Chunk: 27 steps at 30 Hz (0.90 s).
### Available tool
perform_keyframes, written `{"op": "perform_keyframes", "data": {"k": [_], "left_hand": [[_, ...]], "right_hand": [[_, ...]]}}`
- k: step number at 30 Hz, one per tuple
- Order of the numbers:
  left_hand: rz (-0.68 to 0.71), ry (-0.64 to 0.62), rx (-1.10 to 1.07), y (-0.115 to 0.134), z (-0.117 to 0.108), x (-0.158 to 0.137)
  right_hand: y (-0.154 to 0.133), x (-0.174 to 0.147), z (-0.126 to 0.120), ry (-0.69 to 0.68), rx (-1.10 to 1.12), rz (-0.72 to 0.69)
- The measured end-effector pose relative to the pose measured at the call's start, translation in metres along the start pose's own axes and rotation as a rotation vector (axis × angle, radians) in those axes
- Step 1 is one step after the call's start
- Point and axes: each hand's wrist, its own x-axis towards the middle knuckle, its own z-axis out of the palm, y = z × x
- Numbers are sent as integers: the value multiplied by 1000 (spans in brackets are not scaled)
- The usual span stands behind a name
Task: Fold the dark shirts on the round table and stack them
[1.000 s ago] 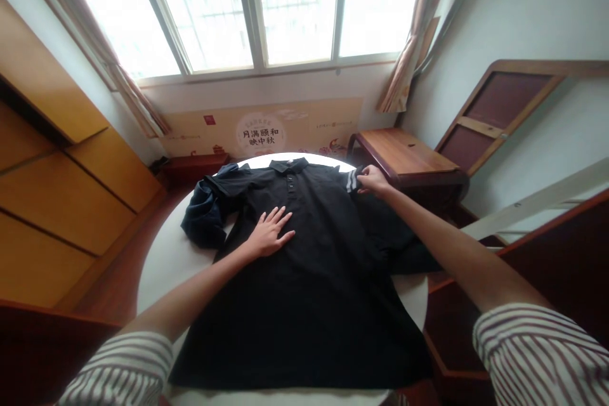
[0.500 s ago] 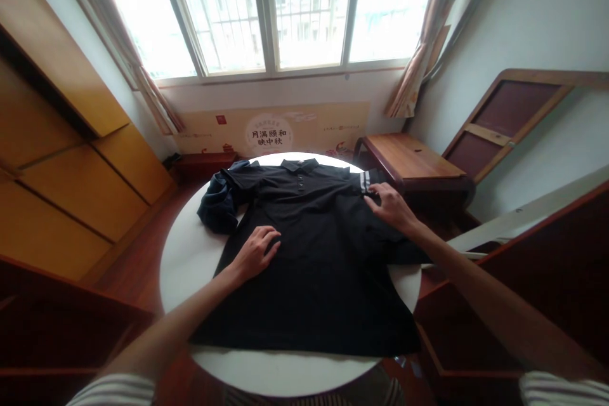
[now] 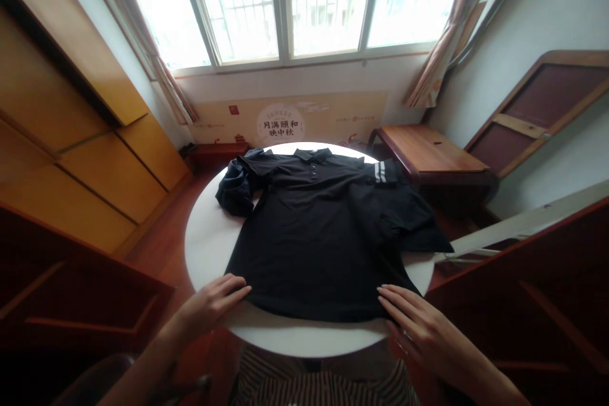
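Note:
A black polo shirt (image 3: pixel 314 235) lies spread front up on a round white table (image 3: pixel 204 254), collar toward the window and hem toward me. At the hem's left corner, my left hand (image 3: pixel 219 297) has its fingers closed on the cloth. My right hand (image 3: pixel 413 320) holds the opposite corner, fingers over the fabric and thumb below the edge. The right sleeve bears two white stripes (image 3: pixel 379 172). Dark cloth (image 3: pixel 413 212) beside that sleeve hangs past the table's right side. Bunched navy cloth (image 3: pixel 235 190) lies by the left sleeve.
A wooden bench (image 3: pixel 432 149) stands behind the table to the right. Yellow cabinets (image 3: pixel 109 171) line the left wall. Dark red wooden furniture (image 3: pixel 533 292) flanks me on both sides. A printed banner (image 3: pixel 328 114) runs below the window.
Both hands have come back toward me, from the shirt's middle and striped sleeve to the two hem corners. The view has tilted down and shifted a little left.

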Motion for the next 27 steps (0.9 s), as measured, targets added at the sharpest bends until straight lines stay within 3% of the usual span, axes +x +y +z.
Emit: {"op": "perform_keyframes", "data": {"k": [5, 7, 11, 15, 19, 23, 27], "left_hand": [[-110, 180, -154, 10, -4, -4], [-104, 195, -170, 18, -6, -9], [-45, 57, -176, 29, -6, -17], [-127, -98, -221, 27, -8, -8], [-161, -112, -227, 21, -17, 19], [-45, -222, -309, 25, -20, 45], [17, -273, -283, 34, -10, 48]], "right_hand": [[1, 3, -16, 70, -6, -29], [1, 2, -26, 85, 21, -14], [1, -6, -31, 39, 84, 16], [-1, -8, -26, -97, 164, 87], [0, 17, -33, -254, 250, 107], [1, 53, -37, -300, 275, 77], [-16, 69, -26, -341, 351, 22]]}}
